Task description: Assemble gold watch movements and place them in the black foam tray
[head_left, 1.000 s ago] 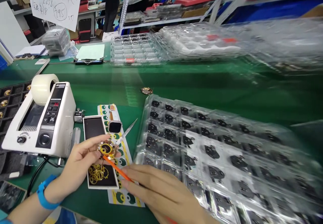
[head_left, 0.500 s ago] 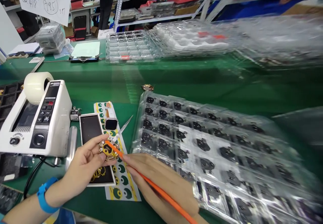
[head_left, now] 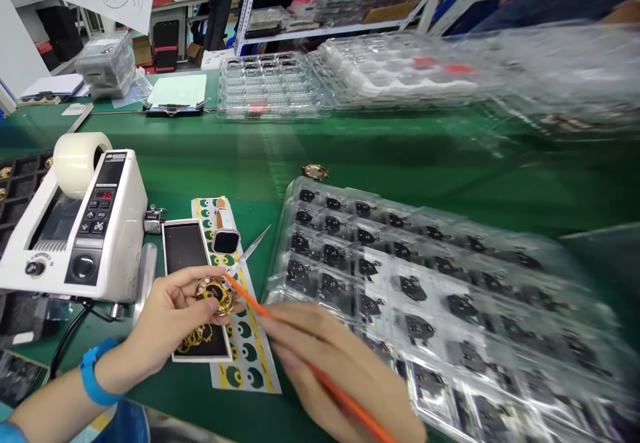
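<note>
My left hand [head_left: 173,316], with a blue band at the wrist, pinches a round gold-rimmed watch-like part [head_left: 216,291] with a yellow and black middle. My right hand [head_left: 330,356] is closed around a long thin orange stick tool [head_left: 250,296]; its tip is at the upper right edge of the part, and I cannot tell if it touches. Below the part lies a white-rimmed tray [head_left: 229,350] with a dark bottom and yellow rings [head_left: 196,341] in it. Beside that is a sticker sheet [head_left: 250,363], with a square-faced watch [head_left: 225,241] and a pointed blade [head_left: 255,244] on it.
A white tape dispenser [head_left: 120,230] stands at the left. Clear blister trays [head_left: 400,256] of black parts fill the right side. Another gold-rimmed part [head_left: 315,172] lies behind them. A clipboard [head_left: 177,93] and more clear trays [head_left: 273,86] stand on the back ledge.
The orange tool's tip has shifted from over the part's face to its upper right edge. My right hand has drawn back slightly rightward. The view has shifted a little.
</note>
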Demonstrator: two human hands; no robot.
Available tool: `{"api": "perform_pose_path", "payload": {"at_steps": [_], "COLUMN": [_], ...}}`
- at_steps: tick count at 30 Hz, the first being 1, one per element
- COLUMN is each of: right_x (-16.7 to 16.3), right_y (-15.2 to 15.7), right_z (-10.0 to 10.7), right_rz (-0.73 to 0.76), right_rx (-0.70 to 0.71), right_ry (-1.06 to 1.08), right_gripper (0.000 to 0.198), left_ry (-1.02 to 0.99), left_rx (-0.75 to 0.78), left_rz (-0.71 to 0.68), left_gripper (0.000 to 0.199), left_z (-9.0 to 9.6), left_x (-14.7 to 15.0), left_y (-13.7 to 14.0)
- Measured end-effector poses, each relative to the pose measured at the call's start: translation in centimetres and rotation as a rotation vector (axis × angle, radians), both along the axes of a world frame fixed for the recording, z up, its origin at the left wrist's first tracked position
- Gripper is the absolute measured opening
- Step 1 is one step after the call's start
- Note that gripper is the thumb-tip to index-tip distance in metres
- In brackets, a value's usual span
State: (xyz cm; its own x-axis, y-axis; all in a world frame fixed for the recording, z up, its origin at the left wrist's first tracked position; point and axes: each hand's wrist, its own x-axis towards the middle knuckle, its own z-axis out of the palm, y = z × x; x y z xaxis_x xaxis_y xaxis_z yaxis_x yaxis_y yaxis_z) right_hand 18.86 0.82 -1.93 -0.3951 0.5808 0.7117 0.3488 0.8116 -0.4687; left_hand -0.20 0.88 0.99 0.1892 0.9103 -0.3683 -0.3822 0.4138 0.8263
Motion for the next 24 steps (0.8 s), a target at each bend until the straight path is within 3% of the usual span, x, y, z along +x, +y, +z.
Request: {"api": "perform_pose_path", "payload": {"at_steps": [3, 7, 11, 16, 20, 24], "right_x": [0.3, 0.3, 0.0, -0.9, -2.2, -3.3], "right_y": [0.0, -0.3, -0.5, -0.9, -1.4, -1.2], "right_z": [0.0, -1.3, -1.6, -0.1, 0.5, 0.3], "right_rz": [-0.074, -0.142, -0.162, -0.082, -0.123, -0.216], "right_rx": [-0.181, -0.268, -0.205, -0.179, -0.070, -0.012], "right_ry": [0.215, 0.334, 0.305, 0.189, 0.015, -0.007], "right_gripper": [0.030, 0.037, 0.034, 0.026, 0.013, 0.014], "left_ry": [0.036, 0.054, 0.086, 0.174, 0.286, 0.411], "left_rx": [0.003, 0.012, 0.027, 0.054, 0.097, 0.217], "left_rz": [-0.021, -0.027, -0.017, 0.024, 0.025, 0.011], "left_gripper": [0.037, 0.032, 0.023, 0.018, 0.014, 0.022], "left_z": [0.2, 0.2, -0.1, -0.1, -0.2, -0.6], "left_x": [0.2, 0.3, 0.4, 0.5, 0.6, 0.5], "left_y": [0.0, -0.1, 0.0, -0.1, -0.3, -0.9]}}
